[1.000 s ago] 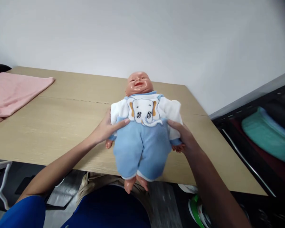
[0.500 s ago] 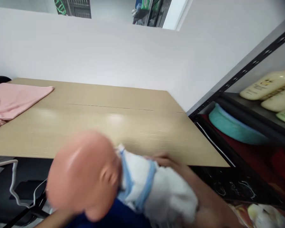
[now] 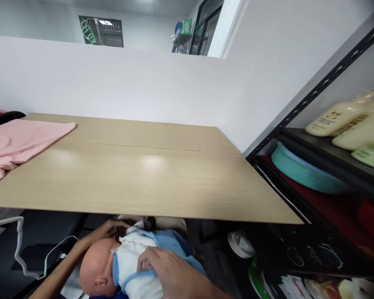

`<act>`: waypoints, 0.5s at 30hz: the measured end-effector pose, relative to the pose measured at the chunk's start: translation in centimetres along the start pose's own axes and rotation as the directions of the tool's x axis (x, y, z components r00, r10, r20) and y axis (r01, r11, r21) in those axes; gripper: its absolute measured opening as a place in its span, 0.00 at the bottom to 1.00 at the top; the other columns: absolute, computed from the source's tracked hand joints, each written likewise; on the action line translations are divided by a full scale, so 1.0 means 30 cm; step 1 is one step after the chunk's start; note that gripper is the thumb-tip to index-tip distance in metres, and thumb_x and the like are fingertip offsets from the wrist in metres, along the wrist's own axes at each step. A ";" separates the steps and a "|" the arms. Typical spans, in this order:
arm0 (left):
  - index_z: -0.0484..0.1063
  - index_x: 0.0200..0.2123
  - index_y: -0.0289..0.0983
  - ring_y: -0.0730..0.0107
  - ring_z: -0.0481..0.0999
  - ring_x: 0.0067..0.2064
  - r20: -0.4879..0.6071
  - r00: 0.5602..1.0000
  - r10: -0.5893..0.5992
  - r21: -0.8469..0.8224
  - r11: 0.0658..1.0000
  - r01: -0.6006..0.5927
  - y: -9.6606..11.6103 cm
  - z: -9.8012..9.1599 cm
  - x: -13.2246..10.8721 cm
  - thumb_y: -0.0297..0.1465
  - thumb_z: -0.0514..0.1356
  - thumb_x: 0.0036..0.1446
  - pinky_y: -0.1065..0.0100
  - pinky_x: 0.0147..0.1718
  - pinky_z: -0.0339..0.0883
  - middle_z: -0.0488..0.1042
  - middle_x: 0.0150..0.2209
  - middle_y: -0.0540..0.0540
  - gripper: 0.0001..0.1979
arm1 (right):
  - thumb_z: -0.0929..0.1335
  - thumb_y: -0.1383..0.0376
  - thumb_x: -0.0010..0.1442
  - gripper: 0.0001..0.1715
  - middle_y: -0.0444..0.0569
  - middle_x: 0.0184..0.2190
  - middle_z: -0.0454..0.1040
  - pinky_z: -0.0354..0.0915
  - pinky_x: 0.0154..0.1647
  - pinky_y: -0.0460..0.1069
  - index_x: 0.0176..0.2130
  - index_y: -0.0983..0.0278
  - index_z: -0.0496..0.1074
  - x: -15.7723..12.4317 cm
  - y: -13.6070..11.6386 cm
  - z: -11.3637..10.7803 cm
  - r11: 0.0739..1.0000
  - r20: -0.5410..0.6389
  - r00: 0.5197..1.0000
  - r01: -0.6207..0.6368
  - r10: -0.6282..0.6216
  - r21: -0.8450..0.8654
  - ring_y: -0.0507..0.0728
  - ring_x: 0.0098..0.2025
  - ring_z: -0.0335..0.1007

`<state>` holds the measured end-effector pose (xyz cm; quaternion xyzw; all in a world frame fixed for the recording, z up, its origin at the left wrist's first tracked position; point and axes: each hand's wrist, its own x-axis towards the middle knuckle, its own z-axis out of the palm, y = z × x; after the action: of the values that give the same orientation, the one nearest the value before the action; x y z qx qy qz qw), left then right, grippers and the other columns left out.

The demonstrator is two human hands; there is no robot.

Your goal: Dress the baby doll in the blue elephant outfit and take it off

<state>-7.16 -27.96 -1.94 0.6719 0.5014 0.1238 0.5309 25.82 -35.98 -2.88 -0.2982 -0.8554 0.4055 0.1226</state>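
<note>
Bald doll (image 3: 96, 268), dressed white-and-blue

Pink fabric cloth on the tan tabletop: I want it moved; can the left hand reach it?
Probably not: the left hand is by the bald plastic doll, and the tabletop likely blocks its way.

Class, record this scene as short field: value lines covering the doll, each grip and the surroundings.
Doll: below the table's near edge, head toward picture left, dressed in white and blue
Right grip: on the doll's clothed torso
Left grip: beside the doll's head and shoulder; contact unclear
Table: pink cloth at picture left
Shelving: picture right; pale bottles above a teal container
</note>
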 end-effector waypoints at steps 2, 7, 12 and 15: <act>0.85 0.63 0.42 0.44 0.83 0.70 0.059 0.998 0.015 -0.028 1.000 -0.013 -0.064 -0.038 -0.031 0.49 0.65 0.79 0.39 0.76 0.72 0.85 0.66 0.39 0.22 | 0.80 0.45 0.53 0.43 0.46 0.60 0.88 0.83 0.57 0.58 0.64 0.43 0.71 0.008 0.009 0.012 0.997 -0.043 0.999 -0.033 0.030 -0.068 0.69 0.57 0.90; 0.78 0.73 0.59 0.39 0.75 0.76 0.179 0.936 0.302 -0.054 0.953 -0.297 -0.031 0.006 -0.117 0.56 0.73 0.70 0.39 0.78 0.68 0.77 0.75 0.43 0.33 | 0.79 0.47 0.60 0.25 0.46 0.50 0.90 0.82 0.44 0.57 0.53 0.48 0.77 0.037 0.001 0.015 0.957 0.015 0.989 0.146 -0.147 -0.250 0.66 0.47 0.89; 0.78 0.71 0.62 0.36 0.77 0.71 0.272 0.848 0.454 -0.015 0.884 -0.468 0.065 0.177 -0.095 0.58 0.85 0.51 0.36 0.76 0.68 0.80 0.68 0.44 0.46 | 0.77 0.55 0.75 0.07 0.39 0.39 0.85 0.72 0.38 0.50 0.43 0.52 0.81 0.020 -0.012 0.040 0.743 0.001 0.897 0.367 -0.442 -0.560 0.54 0.37 0.78; 0.82 0.65 0.52 0.39 0.79 0.67 0.248 0.861 0.445 -0.008 0.889 -0.457 0.059 0.196 -0.069 0.59 0.80 0.60 0.41 0.71 0.71 0.81 0.64 0.39 0.36 | 0.76 0.56 0.76 0.14 0.37 0.34 0.83 0.70 0.32 0.50 0.35 0.53 0.79 -0.025 0.038 0.085 0.706 -0.012 0.884 0.364 -0.467 -0.607 0.53 0.31 0.74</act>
<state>-3.06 -32.98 -2.08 0.7937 0.2647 0.1486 0.5272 25.73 -37.46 -5.36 -0.1526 -0.9697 0.0559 0.1826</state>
